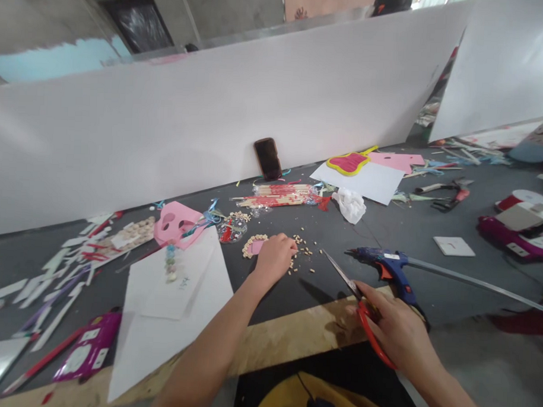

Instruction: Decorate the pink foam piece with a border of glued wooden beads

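My right hand [398, 326] grips a pair of scissors [344, 274] by the red handles. Their blades look closed and point away, toward several small beige pieces [312, 252] scattered on the dark tabletop. My left hand [276, 255] rests low on the table, its fingers curled together at the edge of these pieces; whatever is in them is hidden. Partly covered by that hand is a small pink piece [255, 247] rimmed with beige bits. Right of the scissors lies a blue glue gun [385, 259] with a long clear glue stick in its back.
White paper sheets [137, 341] and a pink cut-out [182, 215] lie to the left. Behind are bundled sticks [280, 195], a crumpled white tissue [349, 205] and a phone [268, 158] leaning on a white partition [167, 128]. Pliers [450, 195] lie at the right.
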`<state>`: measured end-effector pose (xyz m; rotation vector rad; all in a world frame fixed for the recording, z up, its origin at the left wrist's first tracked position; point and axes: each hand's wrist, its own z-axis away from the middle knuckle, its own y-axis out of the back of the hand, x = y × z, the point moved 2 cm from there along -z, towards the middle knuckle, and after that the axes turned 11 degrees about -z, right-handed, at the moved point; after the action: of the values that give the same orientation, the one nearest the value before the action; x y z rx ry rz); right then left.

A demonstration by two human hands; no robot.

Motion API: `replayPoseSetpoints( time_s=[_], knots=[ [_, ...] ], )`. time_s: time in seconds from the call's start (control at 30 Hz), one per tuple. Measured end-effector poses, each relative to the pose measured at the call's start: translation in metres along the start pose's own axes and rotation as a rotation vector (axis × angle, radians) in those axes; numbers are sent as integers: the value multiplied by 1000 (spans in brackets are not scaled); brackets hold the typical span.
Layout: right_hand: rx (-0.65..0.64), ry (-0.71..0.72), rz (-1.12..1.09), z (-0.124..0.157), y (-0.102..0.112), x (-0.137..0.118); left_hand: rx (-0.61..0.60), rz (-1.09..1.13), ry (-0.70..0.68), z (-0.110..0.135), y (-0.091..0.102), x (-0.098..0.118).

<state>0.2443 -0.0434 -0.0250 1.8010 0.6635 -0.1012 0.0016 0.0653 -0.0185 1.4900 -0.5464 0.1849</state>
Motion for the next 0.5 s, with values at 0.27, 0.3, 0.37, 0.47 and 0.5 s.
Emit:
replayPoseSetpoints(
  time_s=[0.27, 0.3, 0.37, 0.47, 0.5],
  knots=[
    [-85, 124, 47, -10, -3, -14, -37, 427, 60, 33, 4, 18],
    [-90, 134, 51, -11, -3, -15, -40, 460, 66, 35, 4, 19],
    [-86, 147, 66, -11, -5, -17, -44, 511, 77, 38, 6, 20],
    [-63, 157, 105, -11, -5, -19, -57, 558, 88, 40, 8, 20],
    [-54, 161, 122, -11, -5, -19, -64, 572, 90, 40, 8, 20]
  ],
)
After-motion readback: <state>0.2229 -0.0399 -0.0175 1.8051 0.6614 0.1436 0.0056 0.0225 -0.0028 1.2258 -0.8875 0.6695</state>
